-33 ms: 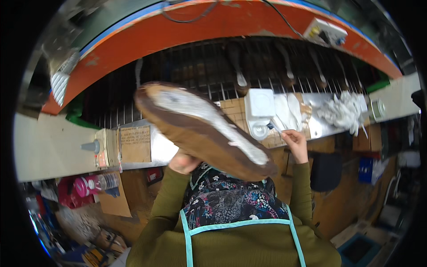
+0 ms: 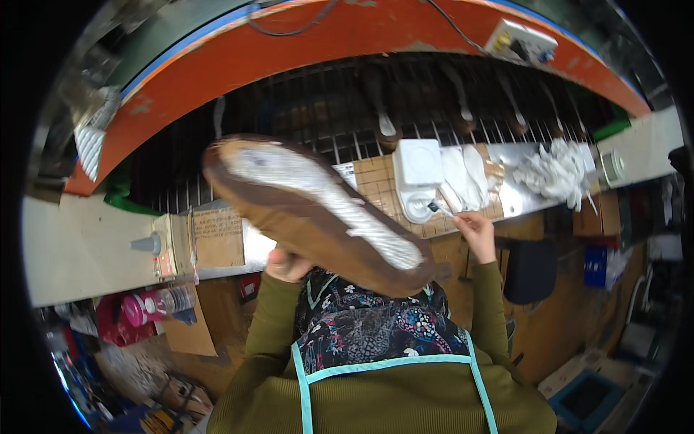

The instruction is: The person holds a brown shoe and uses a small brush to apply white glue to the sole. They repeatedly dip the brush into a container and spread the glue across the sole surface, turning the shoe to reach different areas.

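Left hand (image 2: pixel 288 266) held a shoe (image 2: pixel 322 211), underside showing, right hand (image 2: pixel 476 233) pinched a brush (image 2: pixel 445 211), dark tip at a white container (image 2: pixel 419 163), crumpled cloth (image 2: pixel 553 172) lay nearby

The shoe (image 2: pixel 320 217) is showing brown sides, a darker brown border and a whitish-grey middle strip. The apron (image 2: pixel 376 329) is displaying white flowers and many-coloured motifs on black, with turquoise trim. The sweater (image 2: pixel 405 401) is looking olive green, the container (image 2: pixel 419 163) white, the beam (image 2: pixel 361 32) orange-red.
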Available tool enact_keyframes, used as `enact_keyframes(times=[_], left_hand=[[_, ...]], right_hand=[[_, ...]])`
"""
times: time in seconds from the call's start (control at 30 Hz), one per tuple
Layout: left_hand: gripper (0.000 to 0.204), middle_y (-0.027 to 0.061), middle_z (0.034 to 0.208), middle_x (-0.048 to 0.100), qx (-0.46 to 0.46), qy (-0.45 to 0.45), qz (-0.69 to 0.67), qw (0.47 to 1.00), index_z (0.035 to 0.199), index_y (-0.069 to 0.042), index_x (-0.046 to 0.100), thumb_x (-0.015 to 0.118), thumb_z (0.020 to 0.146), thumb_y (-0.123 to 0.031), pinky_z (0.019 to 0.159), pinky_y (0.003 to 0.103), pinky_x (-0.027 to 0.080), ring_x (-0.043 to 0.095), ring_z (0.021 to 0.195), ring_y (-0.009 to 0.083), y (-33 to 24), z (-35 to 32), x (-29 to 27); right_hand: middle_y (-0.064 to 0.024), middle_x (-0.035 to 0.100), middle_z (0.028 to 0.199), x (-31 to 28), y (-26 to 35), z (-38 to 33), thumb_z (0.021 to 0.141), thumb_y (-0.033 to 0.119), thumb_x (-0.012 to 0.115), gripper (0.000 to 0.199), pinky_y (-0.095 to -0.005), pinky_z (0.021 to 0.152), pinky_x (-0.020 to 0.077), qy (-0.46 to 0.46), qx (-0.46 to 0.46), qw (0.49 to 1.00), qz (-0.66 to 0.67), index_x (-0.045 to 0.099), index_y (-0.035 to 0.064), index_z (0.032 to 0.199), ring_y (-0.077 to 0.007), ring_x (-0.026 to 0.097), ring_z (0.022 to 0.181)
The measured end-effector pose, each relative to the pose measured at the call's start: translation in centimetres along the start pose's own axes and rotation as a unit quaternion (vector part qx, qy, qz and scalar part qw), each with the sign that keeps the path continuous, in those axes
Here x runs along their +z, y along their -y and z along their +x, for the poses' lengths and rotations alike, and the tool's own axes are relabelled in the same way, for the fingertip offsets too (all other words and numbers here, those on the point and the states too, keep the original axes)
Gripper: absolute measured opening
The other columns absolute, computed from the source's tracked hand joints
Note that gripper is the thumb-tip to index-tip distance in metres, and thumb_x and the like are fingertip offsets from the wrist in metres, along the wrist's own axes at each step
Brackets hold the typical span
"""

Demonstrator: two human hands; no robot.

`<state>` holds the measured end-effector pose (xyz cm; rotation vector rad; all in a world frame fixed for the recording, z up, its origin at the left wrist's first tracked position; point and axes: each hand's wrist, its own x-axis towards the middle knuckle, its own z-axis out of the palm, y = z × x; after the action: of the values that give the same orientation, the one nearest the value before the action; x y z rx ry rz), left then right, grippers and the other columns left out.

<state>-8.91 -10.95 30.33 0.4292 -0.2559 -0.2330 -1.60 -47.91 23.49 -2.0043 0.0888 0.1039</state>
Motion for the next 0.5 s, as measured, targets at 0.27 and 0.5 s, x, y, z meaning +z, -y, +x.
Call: enact_keyframes(times=[0.27,0.5], left_hand=[[0.048,0.0083,0.131,0.048,-0.01,0.052,-0.034,0.998,0.137,-0.013,0.049,0.057,0.094,-0.035,0.101,0.049,0.034,0.056,0.112,0.0204,-6.1,1.7,0.5],[0.05,0.008,0.123,0.048,0.034,0.011,-0.152,0.988,0.136,-0.005,0.048,0.059,0.092,-0.026,0.098,0.044,0.03,0.055,0.092,0.0152,-3.5,0.3,-1.7]], right_hand=[[-0.0022,0.062,0.079,4.6,-5.6,1.0,0.082,0.022,0.071,0.007,-0.041,0.077,0.0323,-0.149,-0.186,0.901,-0.362,0.072,0.0157,0.083,-0.023,0.06,0.071],[-0.0037,0.06,0.076,5.6,-5.6,2.5,0.081,0.018,0.068,0.004,-0.0434,0.076,0.0325,-0.138,-0.281,0.856,-0.412,0.072,0.016,0.083,-0.0245,0.058,0.064]])
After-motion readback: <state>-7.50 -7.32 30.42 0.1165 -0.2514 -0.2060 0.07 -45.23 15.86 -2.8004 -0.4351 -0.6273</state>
